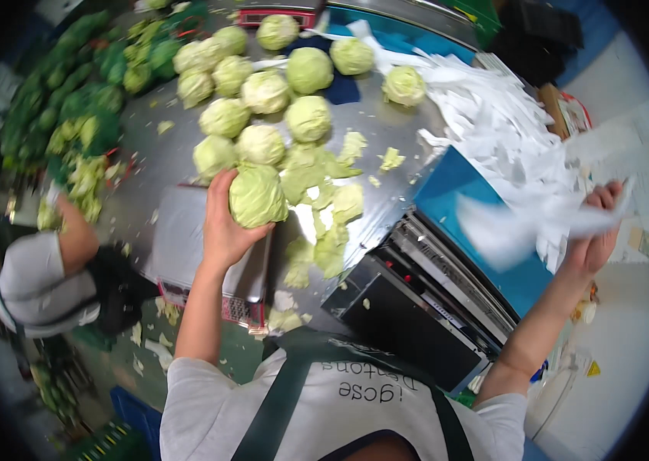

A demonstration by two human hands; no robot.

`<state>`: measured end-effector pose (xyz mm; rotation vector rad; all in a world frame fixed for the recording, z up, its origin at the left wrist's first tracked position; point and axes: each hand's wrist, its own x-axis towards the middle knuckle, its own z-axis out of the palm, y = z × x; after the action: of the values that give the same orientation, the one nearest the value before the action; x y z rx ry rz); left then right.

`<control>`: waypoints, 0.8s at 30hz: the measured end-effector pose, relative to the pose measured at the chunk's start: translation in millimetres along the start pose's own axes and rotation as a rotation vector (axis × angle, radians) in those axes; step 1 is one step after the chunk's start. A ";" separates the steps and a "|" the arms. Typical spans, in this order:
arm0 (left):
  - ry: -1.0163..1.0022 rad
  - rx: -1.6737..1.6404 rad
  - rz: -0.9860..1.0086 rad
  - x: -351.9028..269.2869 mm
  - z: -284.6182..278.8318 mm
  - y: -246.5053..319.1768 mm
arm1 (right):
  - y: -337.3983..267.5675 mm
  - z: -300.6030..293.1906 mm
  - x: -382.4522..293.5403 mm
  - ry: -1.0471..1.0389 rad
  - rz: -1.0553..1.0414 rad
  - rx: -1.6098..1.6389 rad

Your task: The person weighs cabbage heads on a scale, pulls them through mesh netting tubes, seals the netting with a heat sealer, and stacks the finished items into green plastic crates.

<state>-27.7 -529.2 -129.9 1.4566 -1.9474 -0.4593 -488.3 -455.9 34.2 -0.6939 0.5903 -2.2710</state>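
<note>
In my left hand (225, 222) is a round pale green cabbage (258, 197), its fingers and thumb spread around the near left side. The cabbage is above the back right part of a weighing scale (198, 236) with a flat metal platform and a red keypad front. Out to the right, my right hand (595, 230) pinches a thin white plastic piece (509, 227), blurred, probably a bag. It hangs over the blue top (463, 184) of a boxy machine (411, 322). A heap of similar white plastic (486, 115) lies behind it.
Several trimmed cabbages (264, 92) stand on the metal table (151, 138), with loose leaves (324, 173) nearer me. Green net sacks (65, 92) of produce are at the far left. Another person (51, 282) works on the left. A second red scale (275, 17) sits at the back.
</note>
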 end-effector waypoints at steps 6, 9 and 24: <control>-0.058 0.346 -0.106 -82.9 -54.9 -35.5 | 50.1 -29.0 -100.0 0.080 0.670 0.745; -0.020 0.397 -0.062 -95.4 -59.9 -3.6 | 84.7 1.0 -182.8 0.198 0.951 0.732; 0.068 -0.909 0.037 -189.0 -3.7 74.0 | 124.2 44.9 -302.7 -0.392 0.840 -0.347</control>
<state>-46.2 -327.1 -136.1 0.8193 -1.3872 -1.0811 -212.2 -331.7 -97.8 -0.8271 0.8822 -1.2341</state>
